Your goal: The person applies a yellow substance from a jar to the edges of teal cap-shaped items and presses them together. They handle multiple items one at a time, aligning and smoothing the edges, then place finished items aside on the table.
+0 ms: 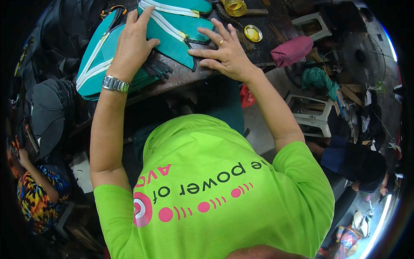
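Teal sole-shaped pieces with white bands (166, 26) lie on the dark worktable under my two hands. My left hand (133, 45) rests its fingertips on their left edge, fingers apart, holding nothing. With fingers spread, my right hand (226, 52) touches the right side of the nearer piece at its black-trimmed edge. Beside and below my left hand is a stack of similar teal pieces (91, 71), its white bands meeting in a V. Several thin black strips (157, 69) stick out near my left wrist.
An open jar of yellow liquid (235, 7) and its lid (253, 33) sit at the table's far right, near a dark-handled tool (258, 12). Orange-handled scissors (113, 9) lie far left. A pink pouch (292, 51) is at right. White stools (312, 116), a fan (362, 58) and other people surround me.
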A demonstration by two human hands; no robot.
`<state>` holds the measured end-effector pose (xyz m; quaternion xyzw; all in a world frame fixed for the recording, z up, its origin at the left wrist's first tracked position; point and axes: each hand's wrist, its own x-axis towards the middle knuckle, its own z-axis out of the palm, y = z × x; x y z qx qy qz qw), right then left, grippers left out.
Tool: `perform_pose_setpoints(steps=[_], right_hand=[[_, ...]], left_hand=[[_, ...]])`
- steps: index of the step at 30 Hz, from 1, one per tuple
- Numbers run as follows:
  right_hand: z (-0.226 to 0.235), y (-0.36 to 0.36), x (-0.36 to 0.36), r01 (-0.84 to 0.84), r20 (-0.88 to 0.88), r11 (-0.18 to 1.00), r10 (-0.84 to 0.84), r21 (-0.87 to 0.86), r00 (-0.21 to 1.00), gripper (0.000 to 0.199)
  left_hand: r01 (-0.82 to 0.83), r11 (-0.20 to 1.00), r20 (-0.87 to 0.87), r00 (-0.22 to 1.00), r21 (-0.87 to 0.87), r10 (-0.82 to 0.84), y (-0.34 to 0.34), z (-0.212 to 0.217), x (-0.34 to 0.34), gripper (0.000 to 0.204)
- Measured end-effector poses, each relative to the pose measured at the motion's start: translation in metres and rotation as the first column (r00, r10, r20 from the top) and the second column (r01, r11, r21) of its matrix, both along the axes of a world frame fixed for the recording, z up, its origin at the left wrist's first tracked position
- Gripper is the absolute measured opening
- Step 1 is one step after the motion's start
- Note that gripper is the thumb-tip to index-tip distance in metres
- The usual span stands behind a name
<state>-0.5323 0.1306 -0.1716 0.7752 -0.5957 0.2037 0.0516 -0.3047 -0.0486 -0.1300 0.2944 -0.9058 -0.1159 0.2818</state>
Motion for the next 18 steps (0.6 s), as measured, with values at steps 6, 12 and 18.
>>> perform_pose_setpoints(steps=[6, 12, 18], right_hand=[[0.009, 0.025, 0.02, 0.034, -0.094, 0.996, -0.042, -0.085, 0.995, 0.038], [0.004, 0.036, 0.033, 0.055, -0.11, 0.99, -0.07, -0.133, 0.991, 0.037], [0.018, 0.035, 0.04, -0.044, -0.051, 0.979, 0.035, -0.2, 0.998, 0.042]], left_hand=[[-0.012, 0.999, 0.04, 0.999, 0.037, 0.011, -0.007, -0.001, 0.002, 0.088], [-0.022, 0.999, -0.054, 0.998, 0.05, 0.025, -0.012, -0.003, 0.0, 0.064], [0.015, 0.975, -0.255, 0.966, 0.223, 0.043, -0.013, 0.012, 0.006, 0.044]])
